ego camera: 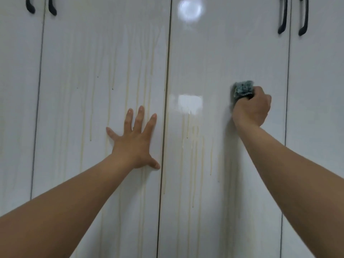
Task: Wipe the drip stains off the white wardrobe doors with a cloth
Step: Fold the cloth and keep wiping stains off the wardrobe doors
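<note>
Two bare forearms [65,211] come in from the lower corners, closest to the camera, and reach up to a row of glossy white wardrobe doors [223,53] that fills the whole view. Four doors are visible, with thin dark gaps between them. Of the room nothing else shows, only two bright reflections of light on the shiny surface.

The left hand [134,144] lies flat on the door just left of the middle gap, its grip released and the fingers spread. I think it steadies this door and supports the body while the other arm rubs. The right hand [253,108] is on the next door, its grip clenched around a folded grey-green fluffy cloth [243,88], which it presses against the right part of that panel.

Pale yellowish drip stains [193,146] run down in thin vertical lines below the lower reflection, and many more cross the door under the left hand, so in my judgement most of the wiping is not yet done. The area around the cloth looks cleaner. Curved black handles [283,17] hang at the top, and a few small dark specks [112,89] sit on the left door.
</note>
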A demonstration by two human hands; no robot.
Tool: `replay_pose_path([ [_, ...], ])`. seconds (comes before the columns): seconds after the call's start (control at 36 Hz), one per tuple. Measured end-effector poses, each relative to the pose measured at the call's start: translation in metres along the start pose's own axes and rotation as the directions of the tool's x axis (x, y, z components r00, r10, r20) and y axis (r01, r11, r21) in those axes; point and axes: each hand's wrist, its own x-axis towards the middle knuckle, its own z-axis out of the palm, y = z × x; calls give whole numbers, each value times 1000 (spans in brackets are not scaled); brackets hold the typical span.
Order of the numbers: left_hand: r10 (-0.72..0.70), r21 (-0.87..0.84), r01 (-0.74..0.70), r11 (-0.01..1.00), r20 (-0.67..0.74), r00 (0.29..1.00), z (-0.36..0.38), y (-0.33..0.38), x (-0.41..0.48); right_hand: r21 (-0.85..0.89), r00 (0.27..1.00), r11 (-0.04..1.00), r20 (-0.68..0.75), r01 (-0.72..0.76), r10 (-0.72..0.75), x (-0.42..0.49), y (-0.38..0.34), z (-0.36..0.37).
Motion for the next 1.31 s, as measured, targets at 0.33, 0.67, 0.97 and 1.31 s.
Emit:
replay_pose_path([
  [0.33,1,-7,-1,1000,4,1000,0,0,-1,36,256,295,404,955,-878,-50,64,5],
  [0.67,-8,-17,9,1000,4,1000,0,1,-1,-7,985,992,114,128,-127,-26,-30,19],
  [0.97,-10,-26,10,1000,-5,1000,3,0,0,97,246,319,446,943,-861,-45,24,19],
  [1.31,-16,-36,16,999,-16,1000,3,1,-1,-67,829,849,268,525,-491,-73,-46,46],
])
